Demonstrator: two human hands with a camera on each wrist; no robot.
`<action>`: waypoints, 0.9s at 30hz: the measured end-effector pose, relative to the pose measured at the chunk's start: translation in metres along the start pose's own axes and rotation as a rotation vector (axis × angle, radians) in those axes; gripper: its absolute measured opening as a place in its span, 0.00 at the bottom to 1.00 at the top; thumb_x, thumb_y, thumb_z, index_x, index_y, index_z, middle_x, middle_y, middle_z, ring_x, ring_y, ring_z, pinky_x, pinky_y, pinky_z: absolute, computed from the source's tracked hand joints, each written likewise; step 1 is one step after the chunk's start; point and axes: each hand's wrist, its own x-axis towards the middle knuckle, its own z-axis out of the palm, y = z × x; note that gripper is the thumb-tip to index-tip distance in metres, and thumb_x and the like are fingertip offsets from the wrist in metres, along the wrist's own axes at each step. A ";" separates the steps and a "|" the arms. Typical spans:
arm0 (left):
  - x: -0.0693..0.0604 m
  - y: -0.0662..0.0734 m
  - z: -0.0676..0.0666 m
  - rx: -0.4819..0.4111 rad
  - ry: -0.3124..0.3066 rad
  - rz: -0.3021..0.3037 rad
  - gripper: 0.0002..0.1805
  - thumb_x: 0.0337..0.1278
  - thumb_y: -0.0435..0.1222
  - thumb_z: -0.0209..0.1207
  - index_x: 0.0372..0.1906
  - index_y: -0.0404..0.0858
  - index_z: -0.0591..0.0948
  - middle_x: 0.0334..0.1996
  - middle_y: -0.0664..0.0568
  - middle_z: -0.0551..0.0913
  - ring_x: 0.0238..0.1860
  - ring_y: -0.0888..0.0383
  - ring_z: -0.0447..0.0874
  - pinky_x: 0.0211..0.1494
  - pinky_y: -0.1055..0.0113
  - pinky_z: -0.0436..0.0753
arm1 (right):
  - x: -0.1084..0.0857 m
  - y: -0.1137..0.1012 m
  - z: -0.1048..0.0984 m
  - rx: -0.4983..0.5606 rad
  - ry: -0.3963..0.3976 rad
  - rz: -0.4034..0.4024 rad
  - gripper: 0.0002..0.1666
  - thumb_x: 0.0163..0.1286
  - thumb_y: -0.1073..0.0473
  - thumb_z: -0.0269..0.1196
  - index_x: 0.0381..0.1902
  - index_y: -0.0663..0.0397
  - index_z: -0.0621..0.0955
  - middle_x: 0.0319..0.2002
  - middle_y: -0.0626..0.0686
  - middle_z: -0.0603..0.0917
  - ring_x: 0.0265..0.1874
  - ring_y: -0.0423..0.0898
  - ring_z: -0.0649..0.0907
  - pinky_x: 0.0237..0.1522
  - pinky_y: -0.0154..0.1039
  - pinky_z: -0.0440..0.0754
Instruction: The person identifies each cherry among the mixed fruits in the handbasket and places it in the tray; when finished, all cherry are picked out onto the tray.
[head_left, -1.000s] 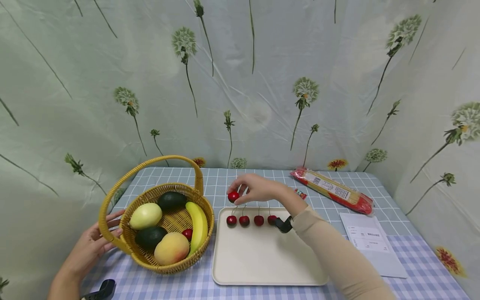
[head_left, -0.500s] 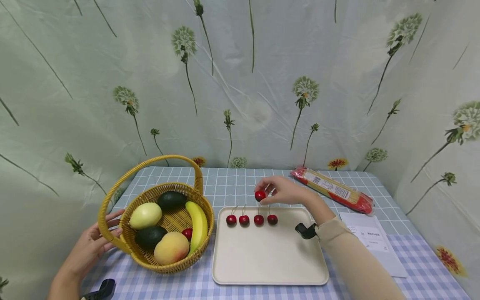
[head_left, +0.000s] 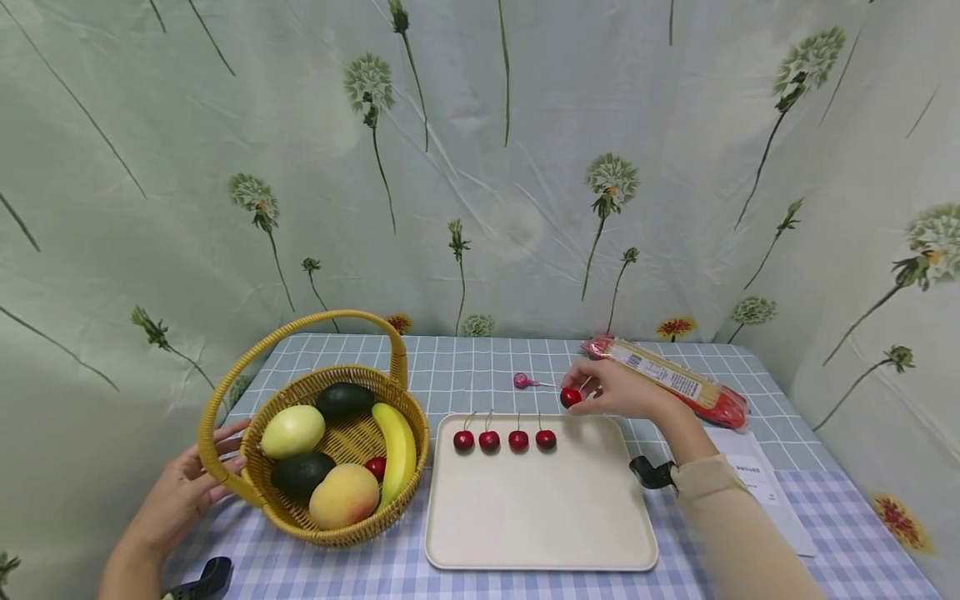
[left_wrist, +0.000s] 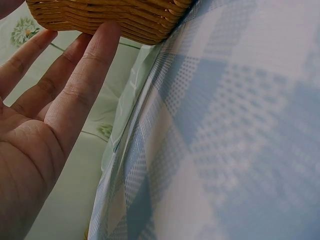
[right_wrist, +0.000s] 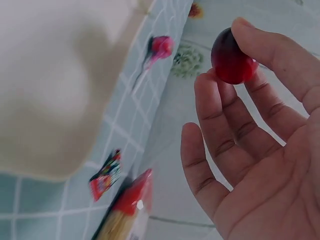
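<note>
Between thumb and fingertips my right hand (head_left: pixel 618 390) pinches a red cherry (head_left: pixel 570 398), held above the far right edge of the cream tray (head_left: pixel 540 508). The same cherry (right_wrist: pixel 232 59) shows dark red in the right wrist view. A row of several stemmed cherries (head_left: pixel 518 442) lies along the tray's far side. My left hand (head_left: pixel 176 487) is at the left side of a yellow wicker basket (head_left: pixel 337 537), fingers extended; in the left wrist view its fingertips touch the woven wall (left_wrist: pixel 110 17). Inside sit a banana (head_left: pixel 397 454), a peach (head_left: pixel 343 496), dark green avocados (head_left: pixel 302 475), a pale yellow-green fruit (head_left: pixel 292 432) and a red one (head_left: pixel 375 468).
A pink lollipop (head_left: pixel 522 380) lies behind the tray. Farther right are a red-ended pack of noodles (head_left: pixel 675 379) and a white paper sheet (head_left: pixel 757 492). A small wrapped candy (right_wrist: pixel 106 175) shows in the right wrist view. The basket's tall handle (head_left: pixel 330 315) arches upward.
My right hand has carried the cherry rightward along the tray's far edge, uncovering the lollipop. The left hand, the basket and the row of cherries have stayed in place.
</note>
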 end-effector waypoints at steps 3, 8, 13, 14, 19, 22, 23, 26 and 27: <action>0.000 0.000 0.000 -0.002 -0.009 0.007 0.30 0.81 0.26 0.51 0.80 0.47 0.72 0.57 0.67 0.85 0.54 0.68 0.89 0.50 0.69 0.92 | -0.006 0.009 0.000 -0.001 0.015 0.003 0.19 0.67 0.57 0.77 0.52 0.54 0.85 0.45 0.50 0.87 0.43 0.45 0.83 0.48 0.35 0.85; 0.000 0.001 0.001 0.000 -0.001 -0.005 0.29 0.81 0.26 0.51 0.80 0.48 0.72 0.57 0.68 0.85 0.54 0.69 0.89 0.50 0.69 0.92 | -0.014 0.019 0.004 0.025 0.018 0.016 0.18 0.67 0.59 0.77 0.51 0.56 0.85 0.45 0.51 0.87 0.43 0.46 0.83 0.50 0.36 0.86; 0.001 0.001 0.000 0.001 0.012 -0.020 0.29 0.82 0.27 0.52 0.79 0.50 0.73 0.56 0.68 0.85 0.53 0.69 0.89 0.49 0.69 0.92 | -0.015 0.023 0.013 0.041 -0.021 0.033 0.19 0.67 0.58 0.77 0.52 0.55 0.84 0.46 0.51 0.86 0.45 0.46 0.83 0.52 0.36 0.86; 0.001 0.001 -0.001 0.001 0.010 -0.021 0.29 0.82 0.28 0.52 0.79 0.50 0.73 0.56 0.68 0.85 0.54 0.69 0.89 0.49 0.69 0.92 | -0.015 0.023 0.015 0.041 -0.025 0.035 0.19 0.67 0.58 0.77 0.52 0.55 0.84 0.46 0.51 0.86 0.45 0.46 0.83 0.51 0.36 0.86; 0.001 0.000 -0.001 0.000 0.000 -0.014 0.29 0.82 0.27 0.51 0.80 0.49 0.72 0.56 0.68 0.85 0.54 0.68 0.89 0.50 0.69 0.92 | -0.014 0.022 0.022 0.055 -0.042 0.052 0.19 0.65 0.59 0.79 0.50 0.54 0.84 0.44 0.51 0.85 0.43 0.46 0.82 0.48 0.35 0.85; 0.001 -0.001 -0.002 -0.005 -0.005 -0.011 0.30 0.82 0.26 0.51 0.80 0.49 0.72 0.56 0.67 0.85 0.54 0.68 0.89 0.50 0.69 0.92 | -0.013 0.023 0.026 0.067 -0.062 0.055 0.19 0.64 0.59 0.79 0.49 0.54 0.84 0.44 0.51 0.85 0.42 0.46 0.82 0.47 0.33 0.85; 0.001 -0.001 -0.002 -0.005 -0.006 -0.012 0.30 0.82 0.27 0.51 0.80 0.49 0.71 0.56 0.67 0.85 0.54 0.68 0.89 0.50 0.69 0.92 | -0.013 0.023 0.028 0.070 -0.070 0.056 0.19 0.64 0.59 0.79 0.49 0.54 0.84 0.44 0.50 0.85 0.42 0.46 0.82 0.47 0.32 0.84; 0.001 0.000 -0.002 -0.006 -0.007 -0.014 0.30 0.82 0.27 0.51 0.80 0.49 0.71 0.56 0.68 0.85 0.54 0.68 0.89 0.50 0.69 0.92 | -0.011 0.024 0.032 0.083 -0.084 0.056 0.20 0.63 0.59 0.80 0.49 0.54 0.85 0.43 0.50 0.85 0.42 0.46 0.82 0.46 0.31 0.84; 0.001 0.000 -0.001 -0.005 -0.005 -0.014 0.29 0.82 0.27 0.51 0.80 0.49 0.72 0.56 0.68 0.85 0.54 0.68 0.89 0.50 0.69 0.92 | -0.010 0.024 0.034 0.087 -0.089 0.057 0.20 0.63 0.59 0.80 0.49 0.53 0.85 0.43 0.50 0.85 0.41 0.46 0.81 0.46 0.31 0.84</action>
